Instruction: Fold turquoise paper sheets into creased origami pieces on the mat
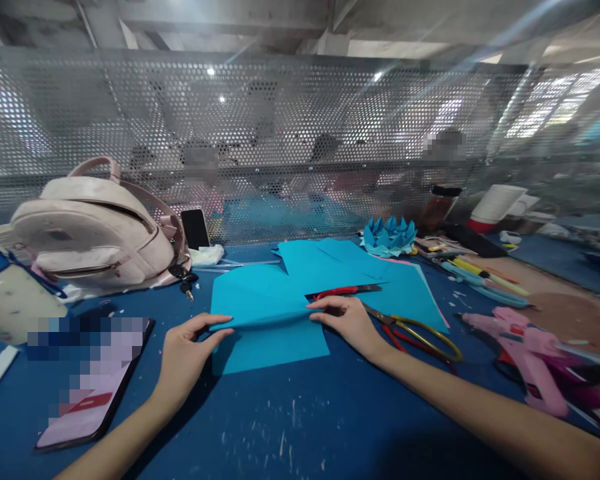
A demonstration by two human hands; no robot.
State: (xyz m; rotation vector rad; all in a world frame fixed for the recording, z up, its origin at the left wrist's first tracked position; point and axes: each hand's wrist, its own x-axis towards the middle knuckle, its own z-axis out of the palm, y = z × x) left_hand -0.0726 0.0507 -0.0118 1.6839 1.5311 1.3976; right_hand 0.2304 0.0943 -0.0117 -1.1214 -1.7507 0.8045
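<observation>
A light blue sheet of paper (pixel 265 303) lies on the dark blue table (pixel 300 420), with a raised fold running across its middle. My left hand (pixel 185 353) pinches the fold's left end between thumb and fingers. My right hand (pixel 347 320) presses the fold's right end with its fingertips. More blue sheets (pixel 340 263) lie just behind. Red and yellow-handled scissors (pixel 410 330) rest right of my right hand, touching its wrist side.
A pink backpack (pixel 95 230) and a black phone (pixel 196 229) stand at the back left. A phone (pixel 93 380) lies flat at the front left. A folded blue paper flower (pixel 389 235), pens (pixel 480 277) and a pink glue gun (pixel 530 360) are on the right. A perforated metal screen (pixel 300 133) closes the back.
</observation>
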